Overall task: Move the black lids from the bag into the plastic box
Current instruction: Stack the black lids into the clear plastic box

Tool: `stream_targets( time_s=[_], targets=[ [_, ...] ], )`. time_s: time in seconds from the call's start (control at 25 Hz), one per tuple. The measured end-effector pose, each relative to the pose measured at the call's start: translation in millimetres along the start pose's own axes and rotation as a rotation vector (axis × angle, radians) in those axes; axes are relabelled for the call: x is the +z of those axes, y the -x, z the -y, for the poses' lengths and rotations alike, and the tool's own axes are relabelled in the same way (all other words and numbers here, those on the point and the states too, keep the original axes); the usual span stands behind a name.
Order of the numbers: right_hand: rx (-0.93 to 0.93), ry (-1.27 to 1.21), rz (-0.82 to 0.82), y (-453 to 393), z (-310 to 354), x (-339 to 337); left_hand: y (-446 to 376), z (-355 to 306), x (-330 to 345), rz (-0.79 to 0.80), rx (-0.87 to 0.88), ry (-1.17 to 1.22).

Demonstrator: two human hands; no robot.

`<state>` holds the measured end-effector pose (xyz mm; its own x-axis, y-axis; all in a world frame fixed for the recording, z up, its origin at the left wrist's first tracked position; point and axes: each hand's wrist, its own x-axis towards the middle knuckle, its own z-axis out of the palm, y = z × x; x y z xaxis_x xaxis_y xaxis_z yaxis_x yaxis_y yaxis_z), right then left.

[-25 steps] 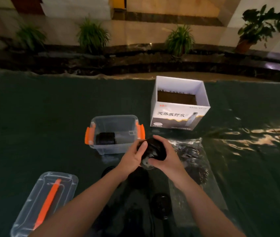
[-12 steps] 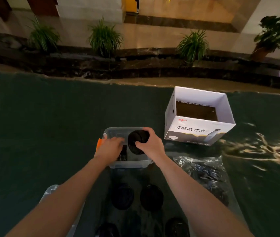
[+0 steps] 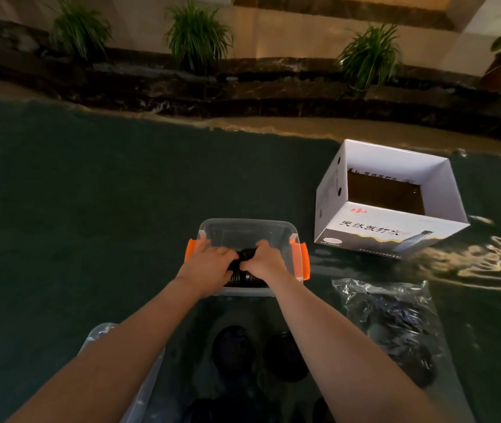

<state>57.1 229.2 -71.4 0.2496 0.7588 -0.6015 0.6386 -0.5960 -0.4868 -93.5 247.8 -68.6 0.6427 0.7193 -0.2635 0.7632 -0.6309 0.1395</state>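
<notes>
Lids (image 3: 233,349) lie nearest me, loose on the dark mat between my forearms: I count two plainly, with darker shapes at the bottom edge that I cannot count. The clear cover (image 3: 139,389) of the box sits under my left forearm. To the right, the bag (image 3: 393,328) lies with its long axis running away from me, more lids inside, too crumpled to count. It is nearer my right hand (image 3: 266,260), so I judge that hand should reach back for the next batch. Further out, both hands meet inside the plastic box (image 3: 247,228); my left hand (image 3: 209,262) and the right clasp one stack of lids (image 3: 244,267), lying on its side, axis left to right. Beyond stands one white carton (image 3: 386,203), then four plants (image 3: 195,35).
</notes>
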Motion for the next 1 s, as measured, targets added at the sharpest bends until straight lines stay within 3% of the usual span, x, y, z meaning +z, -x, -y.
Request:
stream_targets(
  time_s=[0.2,0.36,0.68,0.84,1.0],
  targets=[
    [0.179,-0.339,0.093,-6.3,-0.9,-10.2,-1.7,0.4,11.0,-0.015,-0.013,-0.014],
    [0.309,-0.342,0.138,-7.8,-0.7,-13.4,-15.9,-10.5,8.3,0.080,-0.082,-0.020],
    [0.361,-0.682,0.235,-5.4,-24.7,-12.4,-27.9,-7.0,12.1,0.134,-0.066,0.121],
    [0.326,-0.862,0.430,1.3,-25.9,-7.9,-24.5,-16.9,14.1,0.165,-0.085,0.289],
    [0.269,-0.852,0.375,5.2,-22.1,-1.9,-23.2,-24.4,29.0,0.119,-0.074,0.243]
  ],
)
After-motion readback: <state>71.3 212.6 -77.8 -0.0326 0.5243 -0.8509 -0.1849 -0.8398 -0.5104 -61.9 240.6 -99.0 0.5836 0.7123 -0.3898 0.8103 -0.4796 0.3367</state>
